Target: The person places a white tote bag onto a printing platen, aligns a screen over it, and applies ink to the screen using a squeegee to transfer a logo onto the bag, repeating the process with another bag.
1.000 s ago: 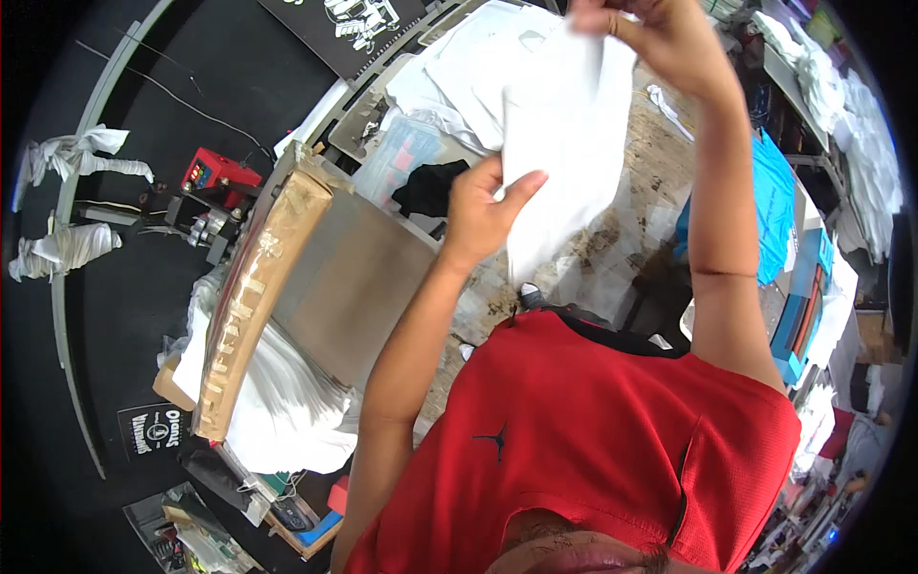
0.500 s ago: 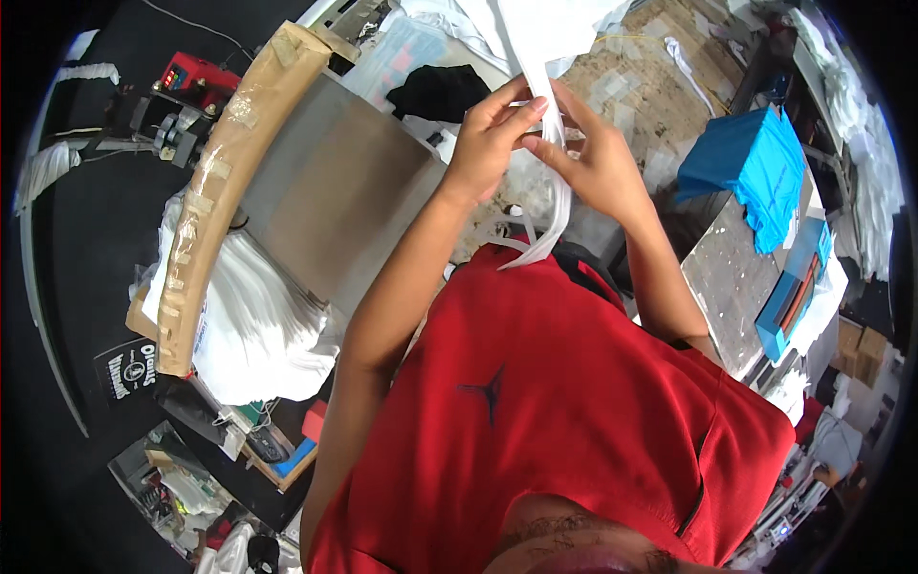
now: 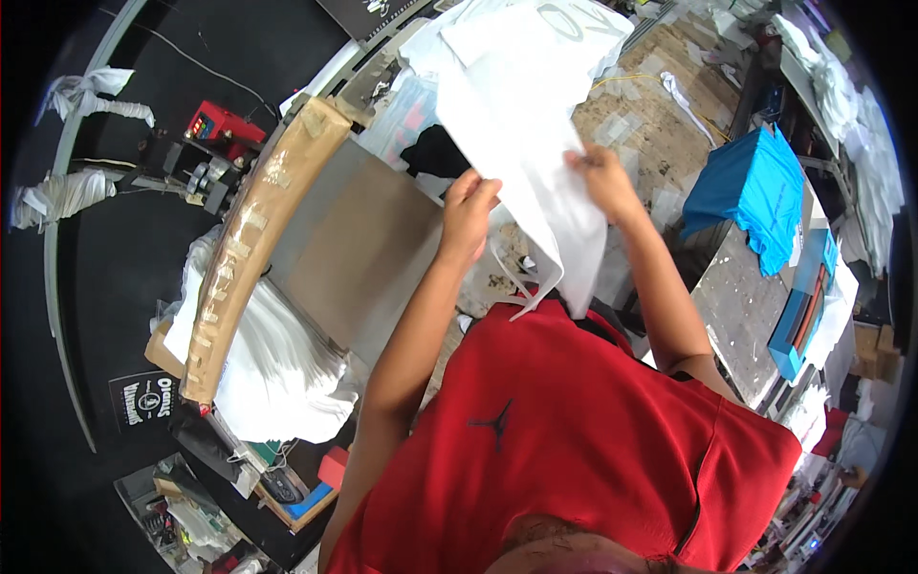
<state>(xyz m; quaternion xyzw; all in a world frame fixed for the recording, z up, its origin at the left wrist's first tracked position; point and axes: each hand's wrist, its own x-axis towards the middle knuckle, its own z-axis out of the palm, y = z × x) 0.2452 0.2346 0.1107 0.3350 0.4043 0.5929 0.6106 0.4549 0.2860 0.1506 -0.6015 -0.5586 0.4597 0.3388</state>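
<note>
A white cloth, perhaps a garment, [image 3: 521, 115] hangs opened out in front of me, with grey printing at its far end and narrow strips dangling near my red shirt [image 3: 574, 430]. My left hand [image 3: 467, 215] pinches the cloth's left edge, its fingers curled and partly hidden. At the opposite edge, my right hand [image 3: 604, 184] grips the cloth with bent fingers. Behind my left hand lie a black cloth [image 3: 428, 153] and clear plastic bags [image 3: 400, 115].
A brown taped bar [image 3: 260, 220], grey board [image 3: 359, 249], white fabric stack [image 3: 277, 368] and red machine [image 3: 218, 129] are at left. At right, a blue cloth [image 3: 741, 191] drapes over a worn table [image 3: 732, 316] holding a blue box [image 3: 803, 306]. The scuffed floor [image 3: 650, 124] lies beyond.
A second ago my right hand was high at the top; it came down beside my left. Since half a second ago both hands have moved apart, and the bunched cloth has spread wider.
</note>
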